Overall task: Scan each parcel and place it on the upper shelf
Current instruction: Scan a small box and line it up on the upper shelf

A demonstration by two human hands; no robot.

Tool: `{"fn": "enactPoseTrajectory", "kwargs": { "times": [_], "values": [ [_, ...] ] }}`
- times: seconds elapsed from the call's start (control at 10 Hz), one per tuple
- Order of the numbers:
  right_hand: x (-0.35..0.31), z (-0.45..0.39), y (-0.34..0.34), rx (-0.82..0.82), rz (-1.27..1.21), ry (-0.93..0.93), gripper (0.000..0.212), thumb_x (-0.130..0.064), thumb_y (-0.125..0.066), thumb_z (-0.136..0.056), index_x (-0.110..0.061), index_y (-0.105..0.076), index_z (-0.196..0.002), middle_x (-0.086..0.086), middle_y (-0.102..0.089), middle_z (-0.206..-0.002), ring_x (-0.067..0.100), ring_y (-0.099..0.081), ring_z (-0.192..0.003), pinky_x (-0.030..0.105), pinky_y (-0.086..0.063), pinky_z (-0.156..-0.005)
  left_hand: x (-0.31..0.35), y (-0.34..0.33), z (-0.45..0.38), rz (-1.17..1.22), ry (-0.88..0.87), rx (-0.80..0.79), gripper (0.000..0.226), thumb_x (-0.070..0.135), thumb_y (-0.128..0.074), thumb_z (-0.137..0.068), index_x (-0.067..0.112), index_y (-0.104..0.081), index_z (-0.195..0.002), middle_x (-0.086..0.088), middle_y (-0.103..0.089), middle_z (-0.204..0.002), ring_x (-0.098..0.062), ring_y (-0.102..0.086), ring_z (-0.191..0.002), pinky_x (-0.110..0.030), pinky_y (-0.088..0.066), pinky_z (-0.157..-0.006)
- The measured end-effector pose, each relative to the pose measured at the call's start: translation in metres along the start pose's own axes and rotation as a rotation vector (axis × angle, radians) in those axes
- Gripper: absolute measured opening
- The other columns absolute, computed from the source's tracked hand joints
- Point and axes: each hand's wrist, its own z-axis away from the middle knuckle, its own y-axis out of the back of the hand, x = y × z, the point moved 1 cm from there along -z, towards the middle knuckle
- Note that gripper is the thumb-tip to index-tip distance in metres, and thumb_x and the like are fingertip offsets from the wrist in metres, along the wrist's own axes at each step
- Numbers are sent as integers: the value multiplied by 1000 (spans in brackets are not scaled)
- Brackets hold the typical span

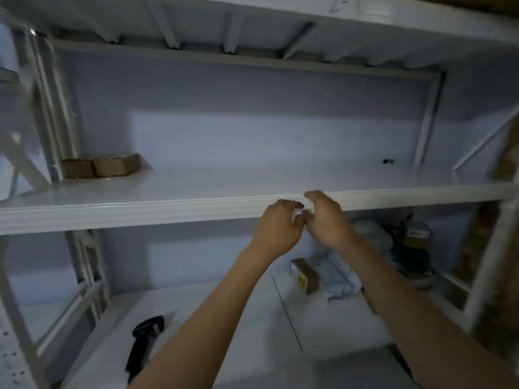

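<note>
Two boxes [101, 165] sit shelved, far left of both grips; left hand [276, 230] and right hand [327, 220] loosely curled, contents unclear; parcels [306, 276] below remain.

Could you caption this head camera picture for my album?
Both hands, left and right, meet at the upper shelf's front edge; cardboard boxes rest far left.

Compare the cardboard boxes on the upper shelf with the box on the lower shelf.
The two cardboard boxes sit side by side at the upper shelf's far left, plain brown. The single box on the lower shelf lies right of centre, bears pale labels, and sits beside soft pale parcels. All are brown cardboard.
</note>
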Motion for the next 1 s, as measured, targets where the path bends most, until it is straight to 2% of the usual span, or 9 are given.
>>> {"fn": "enactPoseTrajectory", "kwargs": {
  "times": [0.2,0.4,0.5,0.6,0.7,0.8,0.9,1.0],
  "values": [
    [102,15,-14,-45,-20,-247,43,-16,-54,-99,-3,-50,-140,23,-61,-130,36,-59,-116,33,-46,-93,-28,-94,0,34,164,-183,33,23,-51,-95,20,-64,-125,-4,-62,-131,-21,-57,-119,-23,-42,-98],
    [163,-19,-64,-194,-23,-368,48,-19,-54,-100,-5,-46,-145,18,-50,-147,33,-48,-134,35,-42,-108,-102,-157,-24,85,418,-298,33,20,-53,-94,16,-64,-124,-9,-64,-128,-27,-61,-115,-27,-46,-97],
    [185,-45,-95,-258,-25,-418,44,-17,-53,-100,-5,-49,-142,17,-52,-144,34,-49,-132,33,-41,-105,-143,-182,-40,106,514,-319,32,16,-51,-94,13,-64,-124,-10,-63,-129,-28,-59,-118,-26,-45,-97],
    [214,-70,-128,-322,5,-482,20,-13,-52,-98,-11,-56,-78,13,-57,-90,28,-55,-98,29,-37,-78,-177,-201,-54,159,604,-303,33,19,-52,-96,10,-64,-126,-13,-62,-131,-30,-58,-119,-31,-47,-100],
    [235,-89,-151,-314,14,-526,35,-8,-47,-96,-14,-34,-64,9,-47,-82,22,-49,-83,28,-31,-70,-204,-217,-63,195,678,-304,32,18,-49,-98,7,-65,-124,-15,-62,-128,-32,-59,-117,-33,-48,-99],
    [254,-103,-171,-342,11,-571,34,-11,-47,-98,-17,-36,-67,-2,-40,-76,18,-47,-81,25,-31,-74,-223,-233,-75,186,743,-343,31,14,-41,-101,1,-65,-115,-19,-62,-125,-34,-59,-115,-36,-50,-95],
    [264,-113,-187,-422,16,-633,21,-15,-47,-102,-3,-63,-110,8,-62,-115,29,-56,-115,28,-43,-89,-235,-246,-81,267,850,-349,29,7,-36,-102,7,-57,-81,-15,-63,-119,-27,-63,-105,-27,-46,-75],
    [270,-126,-205,-451,21,-626,43,-17,-47,-102,4,-48,-139,21,-49,-145,37,-50,-129,39,-44,-105,-246,-263,-90,444,987,-284,36,12,-39,-101,27,-41,-68,5,-54,-86,-5,-48,-68,-25,-45,-76]
  ]
}}
